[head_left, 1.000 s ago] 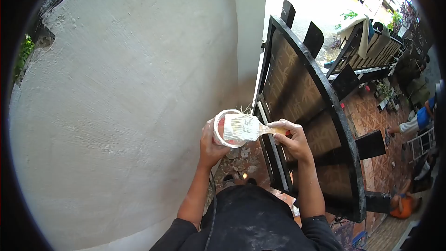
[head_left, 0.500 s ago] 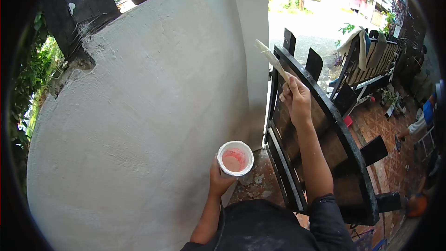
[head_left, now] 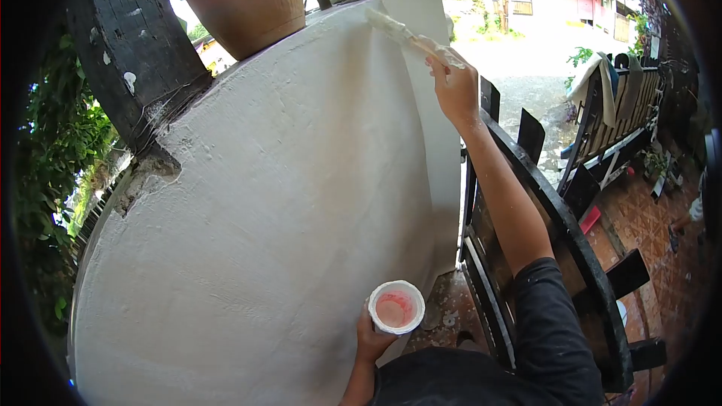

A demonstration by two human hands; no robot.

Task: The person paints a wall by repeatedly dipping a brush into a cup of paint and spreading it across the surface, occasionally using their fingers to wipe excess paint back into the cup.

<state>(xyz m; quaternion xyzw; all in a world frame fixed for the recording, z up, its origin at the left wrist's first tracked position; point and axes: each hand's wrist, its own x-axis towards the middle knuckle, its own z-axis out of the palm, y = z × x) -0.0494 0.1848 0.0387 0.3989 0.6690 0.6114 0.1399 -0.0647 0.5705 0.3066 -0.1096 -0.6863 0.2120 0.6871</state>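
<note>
My right hand (head_left: 453,86) is raised high and grips a paintbrush (head_left: 402,32) by its handle. The white-coated bristles touch the top edge of the white plastered wall (head_left: 278,203). My left hand (head_left: 374,340) is held low near my body and holds a small white-smeared cup (head_left: 396,306) with pinkish paint inside. The cup stays upright, close to the wall's lower right corner.
Two clay pots (head_left: 248,0) stand on top of the wall. A dark wooden beam (head_left: 128,53) meets the wall at upper left. A black metal gate (head_left: 556,248) stands open on the right. Tiled ground with clutter and another fence (head_left: 609,120) lie beyond.
My right hand has lifted the brush from the cup up past the gate to the wall's top edge. The view has tilted upward, and the cup has dropped lower in it.
</note>
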